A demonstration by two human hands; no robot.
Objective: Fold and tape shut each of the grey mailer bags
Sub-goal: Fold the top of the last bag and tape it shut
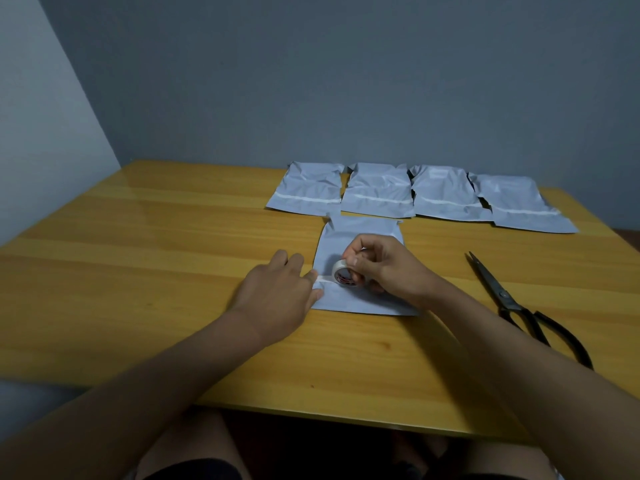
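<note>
While left hand (277, 289) pinned tape end at left edge of folded grey mailer bag (360, 268), fingers fairly straight and flat, right hand (377, 268) had fingers curled round tape roll (343, 276), mid-table. Tip imo: keep strip taut, low, straight across flap, no wrinkles. Scissors (512, 299) lay right, untouched. Four taped bags (415, 195) lined up behind.
</note>
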